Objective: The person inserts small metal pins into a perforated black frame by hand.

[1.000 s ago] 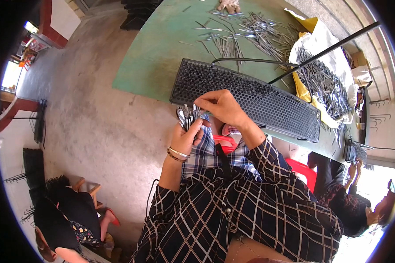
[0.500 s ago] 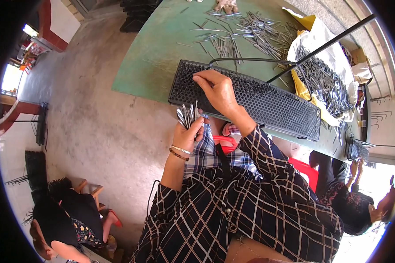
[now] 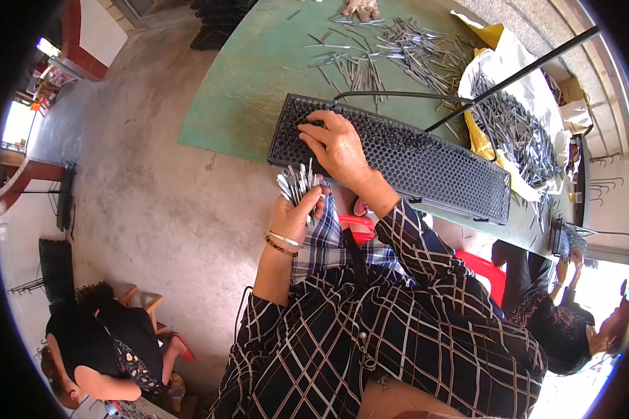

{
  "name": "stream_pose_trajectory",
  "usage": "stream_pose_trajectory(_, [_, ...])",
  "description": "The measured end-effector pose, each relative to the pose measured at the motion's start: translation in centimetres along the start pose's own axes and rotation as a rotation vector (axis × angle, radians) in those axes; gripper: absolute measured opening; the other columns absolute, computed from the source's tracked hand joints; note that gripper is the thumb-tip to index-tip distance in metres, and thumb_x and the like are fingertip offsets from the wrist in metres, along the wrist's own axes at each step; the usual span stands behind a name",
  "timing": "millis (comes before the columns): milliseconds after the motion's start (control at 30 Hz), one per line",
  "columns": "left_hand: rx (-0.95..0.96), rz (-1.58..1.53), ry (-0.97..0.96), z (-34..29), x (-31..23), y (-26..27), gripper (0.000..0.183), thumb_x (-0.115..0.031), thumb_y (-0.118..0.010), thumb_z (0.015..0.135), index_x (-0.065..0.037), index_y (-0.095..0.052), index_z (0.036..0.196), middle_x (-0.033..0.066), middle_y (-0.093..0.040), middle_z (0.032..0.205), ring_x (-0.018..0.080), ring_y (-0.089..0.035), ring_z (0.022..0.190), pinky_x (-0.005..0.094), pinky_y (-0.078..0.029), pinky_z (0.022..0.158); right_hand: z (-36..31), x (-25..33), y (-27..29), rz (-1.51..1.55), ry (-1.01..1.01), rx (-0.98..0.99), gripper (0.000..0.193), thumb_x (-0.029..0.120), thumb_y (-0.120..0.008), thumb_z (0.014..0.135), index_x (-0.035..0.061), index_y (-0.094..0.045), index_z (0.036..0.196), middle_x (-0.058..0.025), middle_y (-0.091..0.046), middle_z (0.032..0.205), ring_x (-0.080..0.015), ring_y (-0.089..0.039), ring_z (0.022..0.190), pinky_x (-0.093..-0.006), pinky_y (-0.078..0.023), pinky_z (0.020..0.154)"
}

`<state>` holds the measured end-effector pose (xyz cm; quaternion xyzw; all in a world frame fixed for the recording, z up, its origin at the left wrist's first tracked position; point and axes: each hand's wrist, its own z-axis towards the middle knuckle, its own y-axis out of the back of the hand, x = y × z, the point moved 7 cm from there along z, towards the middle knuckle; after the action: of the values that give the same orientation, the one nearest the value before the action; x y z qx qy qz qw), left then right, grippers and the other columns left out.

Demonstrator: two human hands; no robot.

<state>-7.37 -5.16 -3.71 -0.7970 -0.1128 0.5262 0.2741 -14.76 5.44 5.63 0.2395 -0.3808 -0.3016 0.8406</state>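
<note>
My left hand (image 3: 302, 209) is closed round a bunch of thin metal strips (image 3: 297, 180), their silvery ends fanning upward just off the near edge of the rack. The long black rack (image 3: 426, 164) is full of round holes and lies along the table's near side. Dark pieces (image 3: 297, 115) stick up from holes at its left end and along its far edge. Over that left end, my right hand (image 3: 337, 148) is bent with its fingertips down at the holes. Whatever its fingers hold, if anything, is too small or hidden to make out.
Loose metal strips (image 3: 412, 52) lie scattered on the green table (image 3: 248, 77). An open white and yellow sack (image 3: 479, 136) full of strips stands at the right. A black metal rod frame (image 3: 531, 64) rises over the rack. People sit at lower left (image 3: 105, 342) and right (image 3: 548, 321).
My right hand has lowered onto the rack's left end, its fingers now spread and bent over the holes instead of pinched above them. The left hand with its strips has barely moved.
</note>
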Motion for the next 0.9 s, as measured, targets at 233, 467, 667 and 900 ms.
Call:
stream_pose_trajectory(233, [-0.033, -0.134, 0.012, 0.0, -0.4, -0.1, 0.027, -0.01, -0.06, 0.088, 0.003, -0.057, 0.111, 0.004, -0.06, 0.081, 0.0093, -0.053, 0.065, 0.0239, -0.043, 0.054, 0.0, 1.0, 0.5, -0.127, 0.094, 0.046, 0.016, 0.012, -0.067, 0.076, 0.0051, -0.068, 0.091, -0.0087, -0.059, 0.101, -0.0263, -0.056, 0.083, -0.0366, -0.045, 0.074])
stream_pose_trajectory(467, [-0.035, -0.125, 0.03, 0.0, -0.2, 0.1, 0.027, -0.011, -0.06, 0.088, 0.002, -0.057, 0.11, 0.004, -0.06, 0.081, 0.0094, -0.053, 0.065, 0.0243, -0.044, 0.055, 0.2, 1.1, 0.7, -0.158, 0.082, 0.038, 0.012, 0.013, -0.067, 0.076, 0.0046, -0.067, 0.085, -0.0076, -0.06, 0.098, -0.0259, -0.056, 0.084, -0.0364, -0.044, 0.074])
stream_pose_trajectory(667, [-0.072, -0.114, 0.093, -0.3, -0.1, 0.2, 0.028, -0.015, -0.061, 0.088, 0.001, -0.058, 0.111, 0.0032, -0.06, 0.081, 0.0094, -0.057, 0.07, 0.0247, -0.049, 0.059, 0.8, 1.6, 0.7, -0.195, 0.1, 0.139, 0.01, 0.013, -0.067, 0.076, 0.0049, -0.066, 0.082, -0.007, -0.058, 0.099, -0.0252, -0.056, 0.086, -0.0358, -0.044, 0.076])
stream_pose_trajectory(900, [-0.081, -0.143, 0.138, -0.3, 0.4, 0.5, 0.029, -0.018, -0.06, 0.089, 0.0, -0.058, 0.112, 0.0037, -0.06, 0.085, 0.0125, -0.059, 0.075, 0.0305, -0.055, 0.067, 0.6, 1.2, 0.1, -0.159, 0.126, 0.21, 0.013, 0.013, -0.065, 0.077, 0.0044, -0.067, 0.086, -0.0083, -0.058, 0.1, -0.0261, -0.056, 0.089, -0.0363, -0.043, 0.08])
